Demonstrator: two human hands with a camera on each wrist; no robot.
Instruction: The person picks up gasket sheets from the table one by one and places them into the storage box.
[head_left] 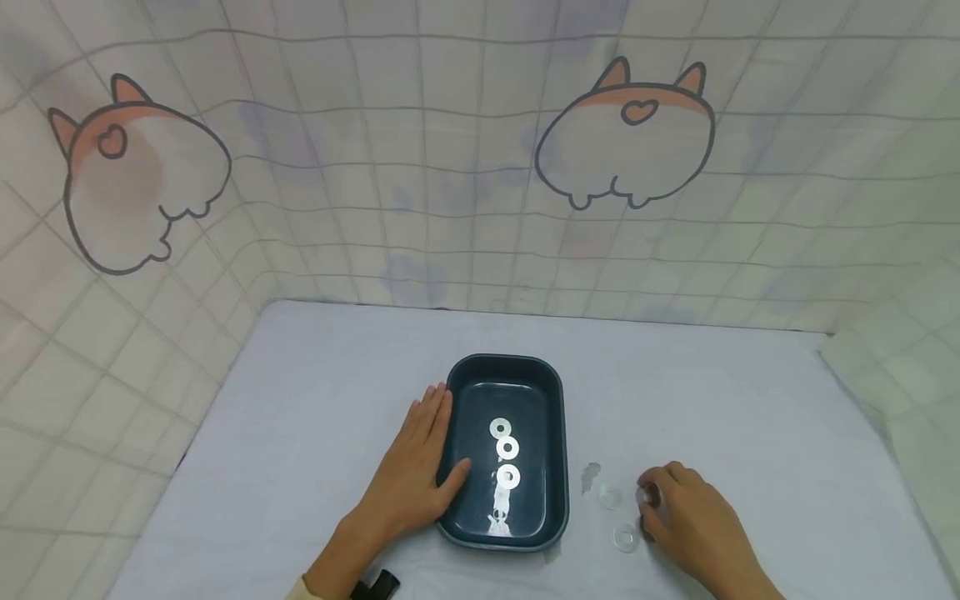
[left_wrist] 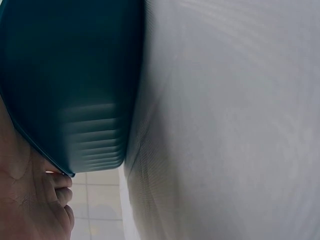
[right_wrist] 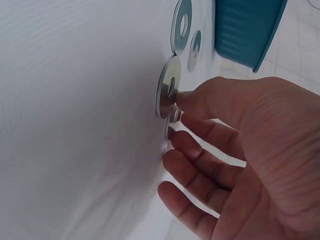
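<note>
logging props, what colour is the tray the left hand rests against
Dark teal-blue tray, best seen in the head view, with the left hand on its side.

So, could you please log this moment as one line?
left hand steadies tray | right hand fingers washer on table | three washers in tray

White-covered table [head_left: 315, 400], checked cloth backdrop [head_left: 420, 167] with cartoon animals

White table with a tray and loose washers

A white cloth covers the table [head_left: 315, 400]. A dark blue tray [head_left: 552, 417] sits near its front edge, with flat metal washers [head_left: 609, 497] lying loose on the cloth just right of it. A small black object [head_left: 377, 585] lies at the front edge.
</note>
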